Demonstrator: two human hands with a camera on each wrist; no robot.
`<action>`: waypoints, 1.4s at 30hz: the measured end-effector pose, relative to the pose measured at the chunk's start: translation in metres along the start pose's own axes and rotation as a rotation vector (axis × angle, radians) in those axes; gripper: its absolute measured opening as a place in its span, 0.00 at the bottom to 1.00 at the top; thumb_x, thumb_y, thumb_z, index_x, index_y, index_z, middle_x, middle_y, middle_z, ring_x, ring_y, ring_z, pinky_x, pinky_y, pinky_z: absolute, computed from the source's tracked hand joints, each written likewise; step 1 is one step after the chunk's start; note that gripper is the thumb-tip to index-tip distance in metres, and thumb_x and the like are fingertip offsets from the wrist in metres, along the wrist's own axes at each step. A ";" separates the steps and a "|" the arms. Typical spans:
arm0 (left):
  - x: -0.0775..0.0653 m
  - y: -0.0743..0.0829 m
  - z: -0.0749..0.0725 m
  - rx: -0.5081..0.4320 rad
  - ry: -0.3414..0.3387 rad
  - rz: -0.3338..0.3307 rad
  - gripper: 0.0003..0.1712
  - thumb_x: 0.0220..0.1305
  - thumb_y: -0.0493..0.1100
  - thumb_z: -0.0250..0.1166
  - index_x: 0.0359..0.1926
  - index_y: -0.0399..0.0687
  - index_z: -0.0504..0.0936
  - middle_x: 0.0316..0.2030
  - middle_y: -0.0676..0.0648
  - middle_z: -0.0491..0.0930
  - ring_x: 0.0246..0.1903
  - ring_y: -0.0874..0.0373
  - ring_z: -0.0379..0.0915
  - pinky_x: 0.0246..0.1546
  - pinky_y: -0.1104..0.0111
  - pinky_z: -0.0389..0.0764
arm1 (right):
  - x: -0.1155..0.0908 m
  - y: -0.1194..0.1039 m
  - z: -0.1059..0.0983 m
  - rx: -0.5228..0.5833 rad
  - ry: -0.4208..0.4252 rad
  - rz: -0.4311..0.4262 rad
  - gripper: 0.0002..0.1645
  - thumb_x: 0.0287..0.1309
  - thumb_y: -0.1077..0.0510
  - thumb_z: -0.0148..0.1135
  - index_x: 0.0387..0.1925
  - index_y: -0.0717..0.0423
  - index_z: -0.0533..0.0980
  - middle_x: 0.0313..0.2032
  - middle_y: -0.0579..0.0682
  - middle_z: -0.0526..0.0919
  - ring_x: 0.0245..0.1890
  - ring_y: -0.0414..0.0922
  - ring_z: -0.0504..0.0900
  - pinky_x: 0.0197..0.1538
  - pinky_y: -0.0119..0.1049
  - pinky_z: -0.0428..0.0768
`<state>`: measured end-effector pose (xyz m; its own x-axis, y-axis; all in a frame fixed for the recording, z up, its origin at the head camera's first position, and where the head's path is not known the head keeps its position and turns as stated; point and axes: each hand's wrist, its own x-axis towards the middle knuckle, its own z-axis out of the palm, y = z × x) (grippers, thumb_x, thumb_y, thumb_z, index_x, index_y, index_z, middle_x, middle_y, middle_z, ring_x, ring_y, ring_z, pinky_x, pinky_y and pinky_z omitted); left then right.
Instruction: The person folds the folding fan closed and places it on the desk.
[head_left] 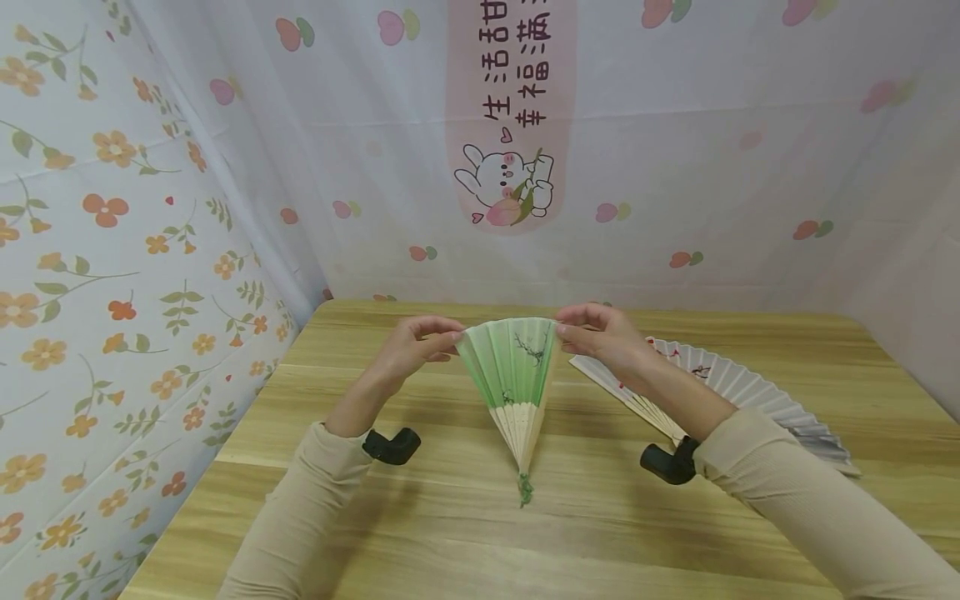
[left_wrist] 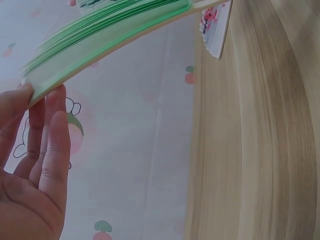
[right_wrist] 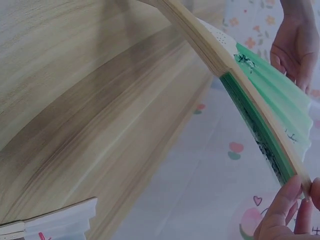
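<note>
A green folding fan is partly spread, its pale ribs narrowing to a pivot with a green tassel toward the near side. My left hand pinches the fan's upper left corner between thumb and fingers. At the upper right corner, my right hand pinches the other end stick. The right wrist view shows many pleats of the green fan still stacked together beside that stick, and the left hand beyond it.
A white folding fan with red blossoms lies spread on the wooden table, partly under my right forearm. Printed curtains hang behind the table and along its left side. Black wrist mounts stick out from both sleeves.
</note>
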<state>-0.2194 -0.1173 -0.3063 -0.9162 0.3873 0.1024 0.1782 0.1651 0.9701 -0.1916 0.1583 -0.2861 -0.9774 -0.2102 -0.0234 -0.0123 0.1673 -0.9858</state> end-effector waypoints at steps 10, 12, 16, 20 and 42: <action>0.001 0.004 0.003 0.014 -0.016 -0.004 0.14 0.59 0.39 0.58 0.43 0.34 0.77 0.36 0.46 0.80 0.37 0.48 0.77 0.39 0.63 0.77 | 0.001 -0.001 0.003 0.013 -0.023 -0.009 0.22 0.59 0.61 0.54 0.51 0.69 0.65 0.42 0.53 0.70 0.40 0.41 0.75 0.46 0.34 0.75; 0.002 0.005 0.004 0.015 -0.016 -0.001 0.13 0.59 0.39 0.59 0.43 0.34 0.77 0.36 0.46 0.79 0.37 0.47 0.76 0.39 0.63 0.77 | 0.001 0.000 0.003 0.018 -0.025 -0.012 0.22 0.58 0.61 0.54 0.51 0.69 0.65 0.41 0.52 0.70 0.40 0.41 0.75 0.46 0.34 0.75; 0.003 0.005 0.005 0.016 -0.017 0.004 0.13 0.59 0.38 0.58 0.42 0.33 0.77 0.35 0.46 0.79 0.35 0.50 0.77 0.39 0.63 0.77 | 0.001 0.000 0.004 0.034 -0.029 -0.015 0.22 0.58 0.61 0.54 0.51 0.70 0.64 0.40 0.51 0.71 0.38 0.40 0.75 0.45 0.33 0.75; 0.004 0.005 0.006 0.017 -0.016 0.004 0.13 0.59 0.38 0.58 0.42 0.33 0.77 0.34 0.47 0.79 0.35 0.51 0.77 0.39 0.63 0.77 | 0.001 -0.001 0.004 0.061 -0.033 -0.002 0.22 0.58 0.61 0.55 0.52 0.68 0.64 0.42 0.52 0.70 0.39 0.41 0.75 0.46 0.33 0.75; 0.005 0.006 0.009 -0.010 -0.030 0.028 0.14 0.59 0.38 0.59 0.42 0.32 0.78 0.37 0.46 0.79 0.32 0.57 0.77 0.39 0.62 0.77 | 0.002 0.003 0.001 0.144 -0.089 0.041 0.30 0.57 0.60 0.56 0.59 0.65 0.59 0.50 0.56 0.66 0.44 0.43 0.73 0.50 0.36 0.73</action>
<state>-0.2197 -0.1068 -0.3022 -0.8996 0.4191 0.1230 0.2000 0.1450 0.9690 -0.1929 0.1576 -0.2889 -0.9538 -0.2914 -0.0725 0.0639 0.0389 -0.9972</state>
